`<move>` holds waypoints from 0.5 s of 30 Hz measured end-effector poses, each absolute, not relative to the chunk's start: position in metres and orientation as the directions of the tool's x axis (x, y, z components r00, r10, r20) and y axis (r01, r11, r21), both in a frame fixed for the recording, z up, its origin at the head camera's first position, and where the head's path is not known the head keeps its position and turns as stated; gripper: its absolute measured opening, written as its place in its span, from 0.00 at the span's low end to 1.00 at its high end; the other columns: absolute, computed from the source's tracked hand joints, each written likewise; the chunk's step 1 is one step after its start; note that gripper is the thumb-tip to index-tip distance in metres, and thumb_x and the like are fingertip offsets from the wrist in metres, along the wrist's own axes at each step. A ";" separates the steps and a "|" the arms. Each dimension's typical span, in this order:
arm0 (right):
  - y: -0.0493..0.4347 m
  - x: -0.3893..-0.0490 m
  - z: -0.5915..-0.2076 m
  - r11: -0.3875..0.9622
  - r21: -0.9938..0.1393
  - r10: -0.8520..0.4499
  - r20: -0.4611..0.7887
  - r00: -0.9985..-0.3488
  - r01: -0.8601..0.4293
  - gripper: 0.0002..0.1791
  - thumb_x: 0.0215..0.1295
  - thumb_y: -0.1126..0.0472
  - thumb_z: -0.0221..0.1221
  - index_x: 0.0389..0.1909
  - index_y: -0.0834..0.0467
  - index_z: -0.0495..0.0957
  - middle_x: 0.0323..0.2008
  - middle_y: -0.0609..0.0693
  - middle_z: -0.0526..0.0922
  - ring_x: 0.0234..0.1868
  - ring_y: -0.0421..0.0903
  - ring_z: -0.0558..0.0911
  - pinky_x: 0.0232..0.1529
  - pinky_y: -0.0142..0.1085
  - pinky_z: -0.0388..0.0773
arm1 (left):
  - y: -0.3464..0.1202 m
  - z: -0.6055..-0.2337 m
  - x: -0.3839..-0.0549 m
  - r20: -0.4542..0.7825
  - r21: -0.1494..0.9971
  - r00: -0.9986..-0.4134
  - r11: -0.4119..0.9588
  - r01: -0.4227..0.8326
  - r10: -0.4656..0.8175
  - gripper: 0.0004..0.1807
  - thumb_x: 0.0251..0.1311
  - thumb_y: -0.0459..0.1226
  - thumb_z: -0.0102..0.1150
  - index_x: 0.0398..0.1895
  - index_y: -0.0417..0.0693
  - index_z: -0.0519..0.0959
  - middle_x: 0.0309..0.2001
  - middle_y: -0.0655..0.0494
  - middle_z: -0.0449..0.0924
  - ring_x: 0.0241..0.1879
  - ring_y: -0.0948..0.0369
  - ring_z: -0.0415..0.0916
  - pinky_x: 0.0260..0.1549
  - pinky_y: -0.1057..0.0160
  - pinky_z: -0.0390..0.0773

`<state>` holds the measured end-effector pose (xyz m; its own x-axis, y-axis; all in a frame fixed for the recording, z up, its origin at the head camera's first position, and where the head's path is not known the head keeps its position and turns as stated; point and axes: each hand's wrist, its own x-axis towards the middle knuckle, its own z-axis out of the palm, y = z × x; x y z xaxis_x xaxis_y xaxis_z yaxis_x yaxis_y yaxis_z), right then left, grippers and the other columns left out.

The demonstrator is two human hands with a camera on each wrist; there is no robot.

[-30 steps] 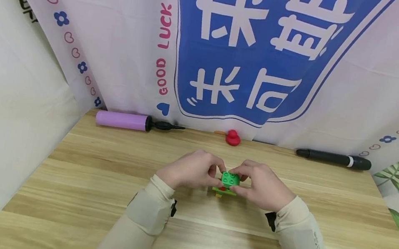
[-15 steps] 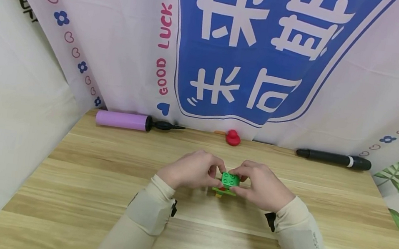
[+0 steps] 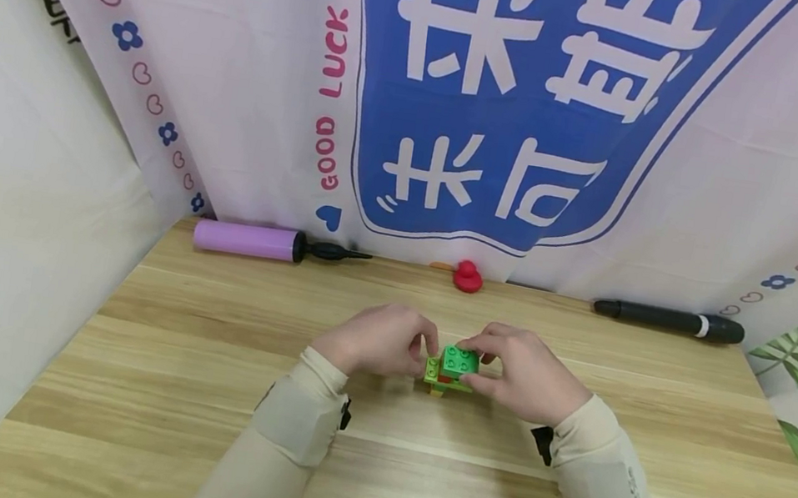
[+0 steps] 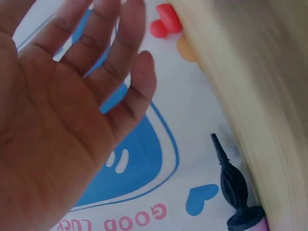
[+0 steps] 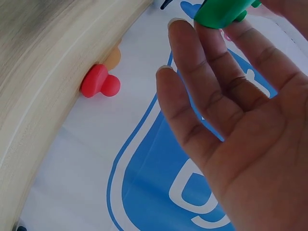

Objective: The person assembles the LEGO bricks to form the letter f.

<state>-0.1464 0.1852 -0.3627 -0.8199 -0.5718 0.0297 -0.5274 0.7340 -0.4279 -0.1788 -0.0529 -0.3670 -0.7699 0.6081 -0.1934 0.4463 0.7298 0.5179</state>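
In the head view, a green toy building brick (image 3: 461, 361) with round studs tops a small stack in the middle of the table. Under it show a lime-green piece (image 3: 432, 369), a bit of red and a yellowish foot. My right hand (image 3: 522, 370) pinches the green brick between thumb and fingers from the right. That brick's end also appears at the fingertips in the right wrist view. Just left of the stack is my left hand (image 3: 390, 340), fingertips close to the lime-green piece and apart from the green brick. Its other fingers look relaxed in the left wrist view.
Along the back edge of the wooden table (image 3: 199, 391) lie a purple hand pump (image 3: 249, 240) with a black nozzle, a red rubber duck (image 3: 468, 277) and a black stick-like tool (image 3: 668, 320). A printed cloth (image 3: 253, 95) hangs behind them.
My left hand has let go of the green brick and shifted slightly left, uncovering the lime-green piece. My right hand keeps its pinch on the brick. The head view has shifted a little.
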 end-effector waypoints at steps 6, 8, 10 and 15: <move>0.186 -0.147 -0.362 0.733 -0.409 -0.578 0.046 -0.815 -0.543 0.18 0.67 0.56 0.72 0.56 0.54 0.87 0.43 0.44 0.86 0.42 0.43 0.84 0.44 0.40 0.82 | -0.053 -0.373 -0.180 -0.261 0.479 -0.769 0.770 0.422 0.584 0.13 0.61 0.39 0.75 0.49 0.53 0.87 0.27 0.60 0.79 0.27 0.63 0.73 0.32 0.62 0.73; 0.186 -0.147 -0.362 0.735 -0.401 -0.578 0.054 -0.815 -0.547 0.18 0.68 0.56 0.72 0.57 0.55 0.87 0.44 0.44 0.87 0.43 0.44 0.85 0.46 0.42 0.83 | -0.051 -0.374 -0.180 -0.275 0.473 -0.765 0.775 0.420 0.583 0.14 0.61 0.41 0.76 0.50 0.53 0.87 0.27 0.61 0.79 0.27 0.64 0.73 0.32 0.62 0.74; 0.187 -0.148 -0.363 0.736 -0.393 -0.577 0.061 -0.814 -0.551 0.19 0.69 0.56 0.71 0.58 0.56 0.86 0.46 0.46 0.88 0.43 0.44 0.85 0.47 0.43 0.84 | -0.049 -0.375 -0.181 -0.282 0.466 -0.763 0.779 0.421 0.581 0.15 0.62 0.41 0.76 0.51 0.53 0.87 0.27 0.61 0.80 0.28 0.63 0.74 0.33 0.62 0.74; 0.187 -0.150 -0.368 0.742 -0.410 -0.561 0.056 -0.826 -0.531 0.22 0.74 0.56 0.66 0.64 0.58 0.81 0.53 0.51 0.88 0.44 0.43 0.86 0.48 0.44 0.85 | -0.047 -0.378 -0.181 -0.287 0.461 -0.755 0.776 0.431 0.590 0.16 0.65 0.43 0.73 0.54 0.51 0.87 0.29 0.61 0.81 0.28 0.64 0.75 0.35 0.62 0.76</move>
